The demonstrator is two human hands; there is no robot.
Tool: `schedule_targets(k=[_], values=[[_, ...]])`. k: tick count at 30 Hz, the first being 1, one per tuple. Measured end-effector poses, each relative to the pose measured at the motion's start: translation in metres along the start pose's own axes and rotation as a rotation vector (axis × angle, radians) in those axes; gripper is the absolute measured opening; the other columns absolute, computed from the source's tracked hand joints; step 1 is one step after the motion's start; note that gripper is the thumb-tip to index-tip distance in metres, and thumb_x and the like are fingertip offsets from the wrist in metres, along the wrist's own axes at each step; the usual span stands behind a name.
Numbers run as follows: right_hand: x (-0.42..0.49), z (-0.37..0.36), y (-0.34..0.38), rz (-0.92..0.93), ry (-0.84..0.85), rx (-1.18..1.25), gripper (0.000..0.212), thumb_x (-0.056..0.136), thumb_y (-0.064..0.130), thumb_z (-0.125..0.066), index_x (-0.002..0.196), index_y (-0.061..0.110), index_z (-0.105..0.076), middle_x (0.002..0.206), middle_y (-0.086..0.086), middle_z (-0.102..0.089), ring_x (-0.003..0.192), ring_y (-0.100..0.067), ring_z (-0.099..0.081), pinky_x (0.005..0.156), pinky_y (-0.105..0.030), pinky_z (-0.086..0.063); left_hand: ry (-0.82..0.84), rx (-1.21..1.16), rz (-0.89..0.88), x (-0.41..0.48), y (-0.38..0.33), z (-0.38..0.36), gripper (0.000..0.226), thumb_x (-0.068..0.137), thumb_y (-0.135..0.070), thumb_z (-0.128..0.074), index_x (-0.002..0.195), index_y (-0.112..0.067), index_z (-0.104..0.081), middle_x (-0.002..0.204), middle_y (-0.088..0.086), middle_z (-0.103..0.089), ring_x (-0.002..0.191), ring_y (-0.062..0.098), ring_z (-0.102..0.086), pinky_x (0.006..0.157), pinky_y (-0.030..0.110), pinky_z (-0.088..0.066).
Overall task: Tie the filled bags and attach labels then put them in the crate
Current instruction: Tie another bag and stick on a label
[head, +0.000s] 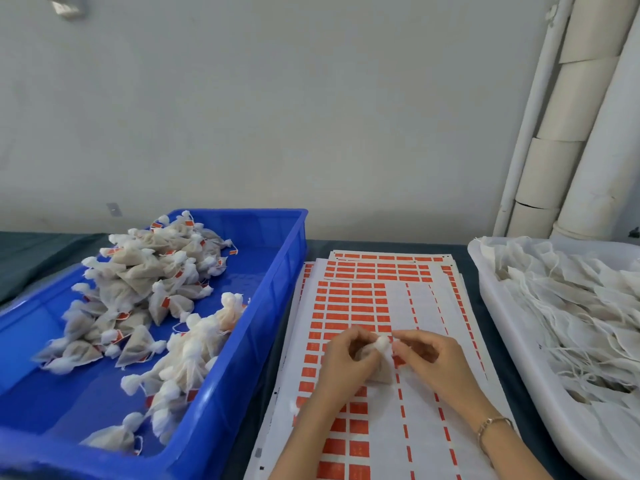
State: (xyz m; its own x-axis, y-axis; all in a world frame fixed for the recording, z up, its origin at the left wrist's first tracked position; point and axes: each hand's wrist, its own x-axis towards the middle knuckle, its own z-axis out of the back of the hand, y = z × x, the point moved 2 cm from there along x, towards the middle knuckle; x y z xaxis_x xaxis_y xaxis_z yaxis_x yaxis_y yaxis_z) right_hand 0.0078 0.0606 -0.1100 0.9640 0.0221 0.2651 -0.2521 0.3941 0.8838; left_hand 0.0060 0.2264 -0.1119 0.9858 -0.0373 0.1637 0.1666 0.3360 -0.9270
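The small bag (380, 373), a soft gauzy pouch with tan filling and a fluffy white gathered top, is held over the label sheets (367, 296) (white paper, rows of orange-red rectangles). The left grip (346, 362) curls round its body; the right grip (424, 353) pinches the tuft. Tied bags (138, 282) heap in the glossy blue plastic crate (277, 271) at left; a white tray (505, 327) of flat bags (571, 306) lies right, on the dark counter (41, 258).
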Motion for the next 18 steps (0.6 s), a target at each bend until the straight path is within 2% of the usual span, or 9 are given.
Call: schedule_targets(k=[6, 10, 12, 16, 18], values=[[-0.003, -0.007, 0.018, 0.086, 0.155, 0.038, 0.022, 0.071, 0.034, -0.074, 0.092, 0.033, -0.07, 0.084, 0.019, -0.072, 0.081, -0.004, -0.068, 0.07, -0.014, -0.055, -0.046, 0.115, -0.039, -0.034, -0.027, 0.017, 0.012, 0.087, -0.031, -0.068, 0.098, -0.034, -0.064, 0.092, -0.018, -0.066, 0.087, 0.0, -0.064, 0.074, 0.01, -0.052], [-0.008, -0.018, 0.049, 0.159, 0.263, 0.121, 0.028, 0.069, 0.035, -0.071, 0.094, 0.023, -0.069, 0.084, 0.012, -0.073, 0.08, -0.012, -0.071, 0.074, -0.024, -0.058, -0.021, 0.183, -0.029, -0.064, -0.062, 0.046, 0.022, 0.089, -0.024, -0.067, 0.108, -0.032, -0.059, 0.093, -0.013, -0.069, 0.084, 0.004, -0.067, 0.082, 0.025, -0.057], [-0.012, -0.028, 0.075, 0.227, 0.298, 0.188, 0.027, 0.07, 0.033, -0.069, 0.093, 0.02, -0.066, 0.083, 0.01, -0.073, 0.078, -0.015, -0.072, 0.072, -0.028, -0.059, -0.08, 0.254, -0.074, -0.081, -0.082, 0.066, 0.025, 0.088, -0.023, -0.068, 0.109, -0.034, -0.058, 0.093, -0.014, -0.069, 0.084, 0.001, -0.066, 0.082, 0.024, -0.057], [-0.02, -0.051, 0.145, 0.395, 0.273, 0.273, 0.02, 0.074, 0.035, -0.068, 0.091, 0.026, -0.063, 0.085, 0.015, -0.071, 0.081, -0.01, -0.071, 0.065, -0.013, -0.053, -0.35, 0.468, -0.265, -0.114, -0.127, 0.122, 0.023, 0.086, -0.028, -0.067, 0.103, -0.041, -0.059, 0.087, -0.028, -0.058, 0.091, -0.005, -0.054, 0.077, 0.011, -0.045], [-0.02, -0.064, 0.176, 0.451, 0.27, 0.318, 0.017, 0.078, 0.033, -0.067, 0.093, 0.027, -0.062, 0.086, 0.017, -0.07, 0.082, -0.006, -0.07, 0.066, -0.012, -0.053, -0.381, 0.512, -0.31, -0.117, -0.141, 0.154, 0.021, 0.085, -0.027, -0.068, 0.099, -0.041, -0.063, 0.085, -0.025, -0.061, 0.087, -0.005, -0.053, 0.07, 0.009, -0.04]])
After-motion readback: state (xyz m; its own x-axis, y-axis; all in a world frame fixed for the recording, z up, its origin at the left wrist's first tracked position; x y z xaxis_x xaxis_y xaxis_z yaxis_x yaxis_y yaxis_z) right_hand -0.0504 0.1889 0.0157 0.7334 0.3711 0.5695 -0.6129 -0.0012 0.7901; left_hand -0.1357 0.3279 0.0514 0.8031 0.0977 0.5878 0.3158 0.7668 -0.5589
